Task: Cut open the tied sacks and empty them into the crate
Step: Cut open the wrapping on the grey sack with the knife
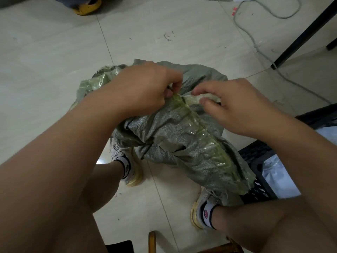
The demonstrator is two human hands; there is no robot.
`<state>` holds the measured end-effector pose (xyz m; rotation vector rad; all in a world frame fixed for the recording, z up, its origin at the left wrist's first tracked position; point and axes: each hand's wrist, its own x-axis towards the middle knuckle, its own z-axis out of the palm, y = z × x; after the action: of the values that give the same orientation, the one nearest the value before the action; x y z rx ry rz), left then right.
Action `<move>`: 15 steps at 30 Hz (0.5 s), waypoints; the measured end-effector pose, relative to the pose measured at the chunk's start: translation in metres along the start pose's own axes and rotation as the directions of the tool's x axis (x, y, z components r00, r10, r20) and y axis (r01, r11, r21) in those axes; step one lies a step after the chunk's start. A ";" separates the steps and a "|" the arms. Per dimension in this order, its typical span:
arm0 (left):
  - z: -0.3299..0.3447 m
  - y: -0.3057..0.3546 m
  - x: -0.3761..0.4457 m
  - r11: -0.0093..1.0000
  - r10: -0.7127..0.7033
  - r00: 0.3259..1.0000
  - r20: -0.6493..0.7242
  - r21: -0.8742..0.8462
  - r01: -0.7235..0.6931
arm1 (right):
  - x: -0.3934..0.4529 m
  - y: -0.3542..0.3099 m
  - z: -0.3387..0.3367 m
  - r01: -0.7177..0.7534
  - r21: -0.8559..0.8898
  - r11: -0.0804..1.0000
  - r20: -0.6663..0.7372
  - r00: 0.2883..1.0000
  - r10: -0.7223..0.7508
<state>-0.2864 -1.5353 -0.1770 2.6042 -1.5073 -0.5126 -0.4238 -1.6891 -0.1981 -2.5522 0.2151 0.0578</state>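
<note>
woven green sack (175, 143) (crumpled, taped) pinched by left hand (144, 88); right hand (235, 105) at 3 o'clock, fingers loosely curled, touching it.

Woven sack, glossy tape, matt tile

The sack (175, 137) is grey-green woven plastic cloth, rough and crumpled, with a strip of glossy yellowish tape (200, 125) running down it. Under the sack lies pale floor tile (54, 52) — smooth, faintly sheened. To the sack's right, a crate (259, 161) of black perforated plastic holds white glossy pouches (280, 179).
</note>
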 end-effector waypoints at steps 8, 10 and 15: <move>0.000 0.002 0.002 1.000 -0.004 1.000 -0.016 0.005 0.004 | -0.003 -0.002 -0.010 -0.040 0.177 0.983 -0.163 0.984 0.069; 0.003 0.002 0.002 1.000 0.003 1.000 -0.012 0.024 -0.003 | -0.002 -0.001 -0.005 -0.045 0.104 0.994 -0.066 0.996 0.052; 0.002 0.001 0.003 0.999 -0.022 0.999 -0.028 0.045 0.023 | -0.003 0.000 -0.006 -0.020 0.107 0.994 -0.076 0.997 0.029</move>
<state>-0.2871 -1.5380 -0.1792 2.6537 -1.5002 -0.4488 -0.4264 -1.6921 -0.1924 -2.4484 0.2722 -0.0420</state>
